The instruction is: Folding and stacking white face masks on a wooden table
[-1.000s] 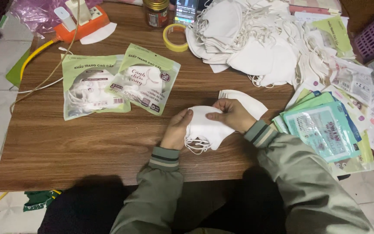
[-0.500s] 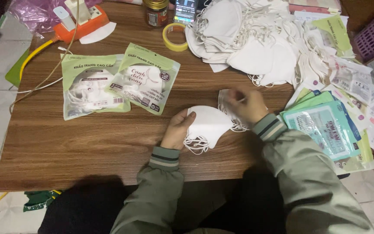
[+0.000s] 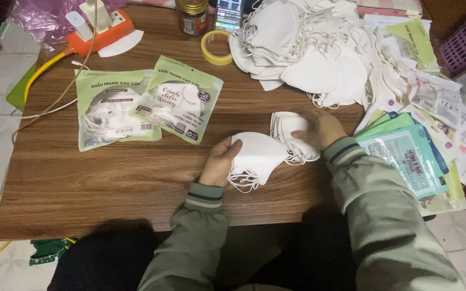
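My left hand (image 3: 219, 161) holds a folded white face mask (image 3: 257, 156) just above the wooden table (image 3: 109, 183), its ear loops dangling toward me. My right hand (image 3: 322, 129) rests on a small stack of white masks (image 3: 289, 134) lying on the table to the right of that mask, fingers closed over its right side. Both arms wear olive-green sleeves with striped cuffs.
Two green-and-clear mask packets (image 3: 111, 110) (image 3: 182, 99) lie at the left. A big heap of loose white masks (image 3: 308, 48) fills the back right. Empty teal and green pouches (image 3: 411, 159) pile at the right edge. A tape roll (image 3: 217, 47), a jar (image 3: 192, 15), an orange power strip (image 3: 103, 29) stand at the back.
My right hand has let go of the held mask and moved right and back onto the small stack. My left hand keeps the mask nearly in place.
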